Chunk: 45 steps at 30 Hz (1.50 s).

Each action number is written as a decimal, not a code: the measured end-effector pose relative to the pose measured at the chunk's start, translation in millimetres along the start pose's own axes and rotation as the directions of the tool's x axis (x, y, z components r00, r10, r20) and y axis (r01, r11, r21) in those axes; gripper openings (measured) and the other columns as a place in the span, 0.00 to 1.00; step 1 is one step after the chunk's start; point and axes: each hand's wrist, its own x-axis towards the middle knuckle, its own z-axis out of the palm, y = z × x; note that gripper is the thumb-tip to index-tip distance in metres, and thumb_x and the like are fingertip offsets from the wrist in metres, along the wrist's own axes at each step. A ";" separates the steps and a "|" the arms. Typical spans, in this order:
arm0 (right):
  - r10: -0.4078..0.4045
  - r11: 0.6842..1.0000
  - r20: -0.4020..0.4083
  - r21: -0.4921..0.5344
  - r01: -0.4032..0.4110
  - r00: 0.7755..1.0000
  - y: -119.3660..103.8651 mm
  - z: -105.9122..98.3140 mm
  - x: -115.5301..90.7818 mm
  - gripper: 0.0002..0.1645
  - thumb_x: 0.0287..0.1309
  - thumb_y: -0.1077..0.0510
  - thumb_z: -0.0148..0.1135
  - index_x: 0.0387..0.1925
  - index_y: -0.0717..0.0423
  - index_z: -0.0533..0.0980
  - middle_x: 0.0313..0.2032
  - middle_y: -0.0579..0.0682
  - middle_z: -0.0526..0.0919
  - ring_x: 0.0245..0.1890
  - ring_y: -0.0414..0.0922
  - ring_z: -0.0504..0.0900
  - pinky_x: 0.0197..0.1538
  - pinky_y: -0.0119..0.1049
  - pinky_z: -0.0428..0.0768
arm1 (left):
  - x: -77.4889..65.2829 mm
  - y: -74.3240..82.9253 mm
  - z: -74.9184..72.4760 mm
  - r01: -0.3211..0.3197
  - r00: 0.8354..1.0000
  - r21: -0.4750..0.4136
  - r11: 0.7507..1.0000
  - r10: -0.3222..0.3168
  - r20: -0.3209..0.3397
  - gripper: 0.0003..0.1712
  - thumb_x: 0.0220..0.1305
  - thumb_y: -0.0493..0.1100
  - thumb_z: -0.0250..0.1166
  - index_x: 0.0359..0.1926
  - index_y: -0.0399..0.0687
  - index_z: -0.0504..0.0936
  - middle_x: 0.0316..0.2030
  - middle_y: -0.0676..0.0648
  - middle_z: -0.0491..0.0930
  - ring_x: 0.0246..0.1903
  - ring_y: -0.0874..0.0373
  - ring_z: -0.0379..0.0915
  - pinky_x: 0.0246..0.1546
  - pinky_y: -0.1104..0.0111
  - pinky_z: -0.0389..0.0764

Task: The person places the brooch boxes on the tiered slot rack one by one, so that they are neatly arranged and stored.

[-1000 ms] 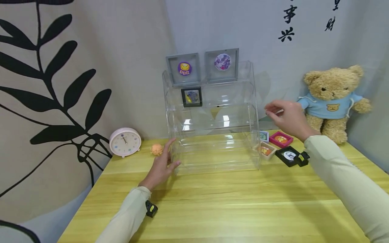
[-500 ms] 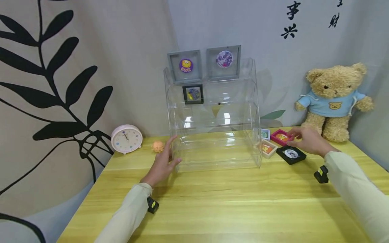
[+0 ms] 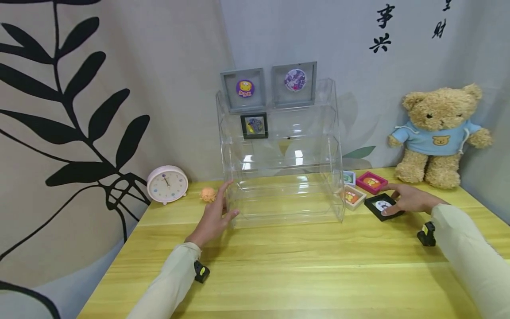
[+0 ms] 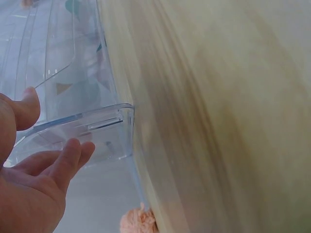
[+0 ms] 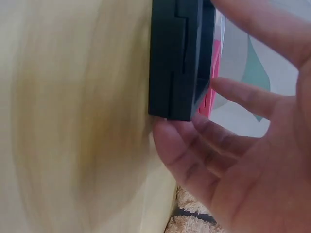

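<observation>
A clear stepped acrylic display rack (image 3: pixel 283 195) stands on the wooden table. My left hand (image 3: pixel 213 217) holds its left side, the thumb at the front and the fingers along the outer wall. On the right, my right hand (image 3: pixel 410 199) grips a black square display frame (image 3: pixel 374 204) with a round white badge, thumb on its near side and fingers at its far and right edges. In the right wrist view, fingertips (image 5: pixel 167 138) meet the corner of the black frame (image 5: pixel 170 63). Beside it lie a magenta frame (image 3: pixel 372 182), a beige frame (image 3: pixel 353 197) and a pale blue frame (image 3: pixel 349 177).
Two grey frames (image 3: pixel 244 104) (image 3: pixel 294 99) stand on the rack's top tier, with a small black frame (image 3: pixel 254 126) one tier below. A pink clock (image 3: pixel 167 184) and an orange fuzzy ball (image 3: pixel 208 194) sit left. A teddy bear (image 3: pixel 438 128) sits back right.
My right hand has come down from beside the rack, passed the magenta frame, and moved nearer onto the black frame with the round badge. My left hand has stayed at the rack.
</observation>
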 end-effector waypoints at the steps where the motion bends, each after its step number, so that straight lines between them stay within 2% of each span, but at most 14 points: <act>1: 0.004 1.000 0.005 0.007 -0.004 1.000 0.3 0.8 -0.9 0.55 0.53 0.47 0.75 0.70 0.72 0.58 0.52 0.76 0.73 0.46 0.59 0.77 0.37 0.42 0.83 | 0.1 0.1 0.3 0.002 1.000 0.005 1.000 -0.002 0.001 0.51 0.66 0.36 0.67 0.78 0.70 0.45 0.54 0.24 0.80 0.57 0.33 0.79 0.59 0.45 0.82; 4: 0.027 0.999 0.027 0.041 -0.028 0.999 0.9 3.5 -3.9 0.53 0.56 0.45 0.73 0.69 0.70 0.58 0.48 0.71 0.73 0.41 0.51 0.76 0.31 0.39 0.83 | 0.3 0.3 1.1 0.005 1.000 0.005 1.000 -0.005 0.003 0.52 0.66 0.36 0.67 0.77 0.73 0.45 0.54 0.24 0.80 0.57 0.33 0.79 0.59 0.46 0.83; 6: 0.033 0.998 0.053 0.055 -0.036 0.998 1.1 4.5 -6.0 0.53 0.57 0.45 0.73 0.70 0.71 0.58 0.47 0.68 0.72 0.39 0.49 0.76 0.32 0.39 0.83 | 0.4 0.2 1.3 0.008 1.000 0.007 1.000 -0.008 0.004 0.51 0.66 0.37 0.66 0.77 0.74 0.45 0.54 0.24 0.80 0.58 0.33 0.79 0.59 0.46 0.83; 11: 0.027 0.999 0.092 0.015 -0.029 0.995 2.2 2.7 -9.8 0.56 0.50 0.51 0.78 0.69 0.73 0.57 0.50 0.73 0.69 0.44 0.57 0.77 0.45 0.47 0.83 | 0.4 0.1 1.5 0.004 1.000 -0.008 1.000 -0.004 0.007 0.51 0.67 0.36 0.66 0.77 0.73 0.45 0.57 0.23 0.78 0.58 0.32 0.78 0.58 0.46 0.83; 13: 0.019 1.000 0.090 0.005 -0.020 0.996 2.4 2.4 -9.9 0.54 0.47 0.54 0.80 0.66 0.74 0.59 0.50 0.75 0.68 0.43 0.56 0.77 0.45 0.47 0.83 | 0.3 0.1 1.7 -0.002 1.000 -0.009 1.000 0.002 0.000 0.51 0.66 0.36 0.66 0.77 0.72 0.46 0.56 0.23 0.78 0.58 0.32 0.78 0.58 0.46 0.83; 16: 0.007 1.000 0.082 0.030 -0.009 0.997 2.6 3.4 -10.0 0.50 0.46 0.57 0.80 0.63 0.75 0.61 0.47 0.74 0.69 0.31 0.50 0.77 0.35 0.44 0.84 | 0.7 -0.5 1.9 -0.015 1.000 -0.004 1.000 0.015 -0.002 0.52 0.66 0.36 0.66 0.77 0.72 0.45 0.56 0.23 0.78 0.58 0.32 0.78 0.58 0.46 0.83; 18: 0.009 0.998 0.082 0.067 -0.014 0.997 2.9 4.4 -10.3 0.49 0.48 0.58 0.78 0.62 0.75 0.60 0.47 0.71 0.68 0.24 0.44 0.74 0.29 0.38 0.81 | 0.8 -0.7 1.8 -0.021 1.000 -0.010 1.000 0.021 0.002 0.52 0.66 0.36 0.66 0.77 0.71 0.45 0.57 0.23 0.78 0.59 0.32 0.77 0.59 0.46 0.83; 20: 0.007 0.994 0.080 0.106 -0.015 0.997 3.1 4.7 -12.1 0.49 0.49 0.58 0.77 0.63 0.74 0.59 0.46 0.70 0.69 0.22 0.43 0.73 0.26 0.37 0.79 | 0.7 -0.8 1.4 -0.018 1.000 -0.016 1.000 0.018 0.011 0.51 0.67 0.35 0.66 0.78 0.70 0.45 0.58 0.23 0.77 0.59 0.32 0.76 0.59 0.46 0.82; 24: -0.014 0.979 0.065 0.205 0.000 0.998 4.0 4.2 -15.2 0.49 0.52 0.59 0.76 0.65 0.73 0.56 0.48 0.69 0.71 0.32 0.45 0.79 0.32 0.39 0.86 | 0.3 -0.6 0.3 -0.010 1.000 -0.027 1.000 0.011 0.009 0.50 0.67 0.35 0.65 0.78 0.65 0.46 0.58 0.23 0.76 0.59 0.32 0.77 0.58 0.46 0.83; 29: -0.049 0.931 0.064 0.365 0.023 0.997 8.4 5.3 -17.3 0.50 0.54 0.60 0.74 0.70 0.67 0.53 0.55 0.71 0.71 0.47 0.47 0.81 0.44 0.43 0.91 | 0.7 -2.5 0.0 -0.021 1.000 -0.025 0.999 0.021 0.006 0.49 0.66 0.35 0.66 0.78 0.61 0.47 0.58 0.23 0.76 0.59 0.32 0.77 0.57 0.47 0.83; 33: -0.089 0.901 0.008 0.428 0.077 0.996 13.9 6.2 -19.4 0.49 0.54 0.62 0.72 0.72 0.55 0.56 0.55 0.69 0.74 0.44 0.45 0.83 0.44 0.42 0.90 | 1.1 -2.1 -0.2 -0.022 1.000 -0.022 1.000 0.022 0.008 0.49 0.66 0.35 0.66 0.78 0.61 0.47 0.58 0.23 0.76 0.59 0.32 0.77 0.58 0.46 0.83; 37: -0.122 0.888 -0.092 0.435 0.150 0.988 15.6 6.1 -21.3 0.51 0.54 0.64 0.71 0.75 0.46 0.58 0.51 0.58 0.78 0.44 0.42 0.83 0.44 0.42 0.89 | 1.0 -0.6 -0.3 -0.025 1.000 -0.029 0.999 0.025 0.011 0.50 0.66 0.35 0.66 0.78 0.65 0.47 0.59 0.23 0.76 0.59 0.32 0.76 0.58 0.46 0.83; 41: -0.148 0.873 -0.154 0.444 0.202 0.977 9.8 4.0 -22.8 0.54 0.57 0.64 0.70 0.79 0.45 0.52 0.50 0.48 0.79 0.46 0.41 0.84 0.46 0.43 0.89 | 0.1 -0.2 -0.5 -0.019 1.000 -0.040 0.999 0.019 0.014 0.50 0.67 0.35 0.66 0.77 0.71 0.46 0.61 0.23 0.74 0.60 0.32 0.76 0.58 0.47 0.83; 45: -0.162 0.854 -0.198 0.463 0.238 0.967 -2.2 0.7 -22.4 0.53 0.61 0.63 0.67 0.79 0.40 0.50 0.49 0.44 0.80 0.46 0.41 0.86 0.48 0.43 0.89 | -0.8 -1.0 -0.2 -0.021 1.000 -0.038 0.999 0.021 0.007 0.51 0.66 0.34 0.66 0.77 0.71 0.47 0.62 0.23 0.73 0.60 0.32 0.75 0.58 0.48 0.83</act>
